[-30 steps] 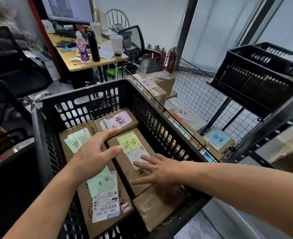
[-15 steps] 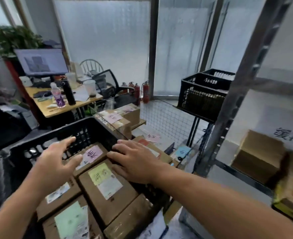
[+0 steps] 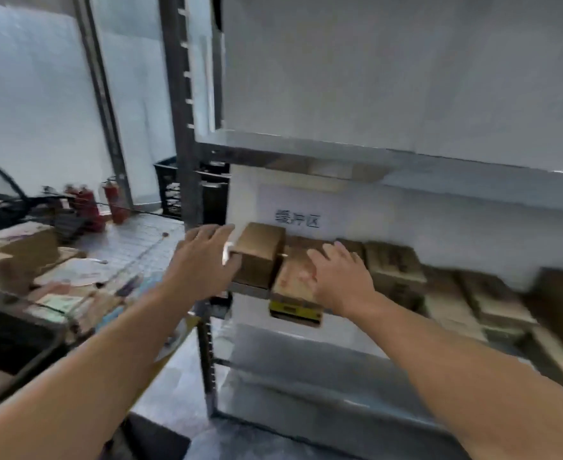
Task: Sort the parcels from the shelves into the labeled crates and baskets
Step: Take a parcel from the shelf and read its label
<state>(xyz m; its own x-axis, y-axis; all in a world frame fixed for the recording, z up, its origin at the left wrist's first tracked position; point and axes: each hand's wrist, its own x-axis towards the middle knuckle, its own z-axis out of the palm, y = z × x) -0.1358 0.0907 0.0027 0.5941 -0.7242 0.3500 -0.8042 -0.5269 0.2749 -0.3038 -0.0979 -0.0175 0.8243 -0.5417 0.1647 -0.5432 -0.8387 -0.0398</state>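
A metal shelf (image 3: 306, 162) fills the right side, with several brown cardboard parcels in a row on its middle level. My left hand (image 3: 203, 257) is open, fingers spread, just left of a small upright box (image 3: 261, 252) at the shelf's left end. My right hand (image 3: 339, 277) is open and hovers over a flat parcel (image 3: 291, 280) with a yellow edge, which juts over the shelf's front lip. More parcels (image 3: 396, 263) lie to the right, blurred. Neither hand holds anything.
A wire basket (image 3: 134, 240) with labelled parcels sits at the left, and the black crate's rim (image 3: 14, 330) shows at the lower left. Another black crate (image 3: 170, 190) stands behind the shelf post (image 3: 180, 127). Red fire extinguishers (image 3: 114, 200) stand by the wall.
The view has swung right from the black crate to the shelf. Both hands left the crate's parcels and now reach toward the parcels on the shelf, still empty.
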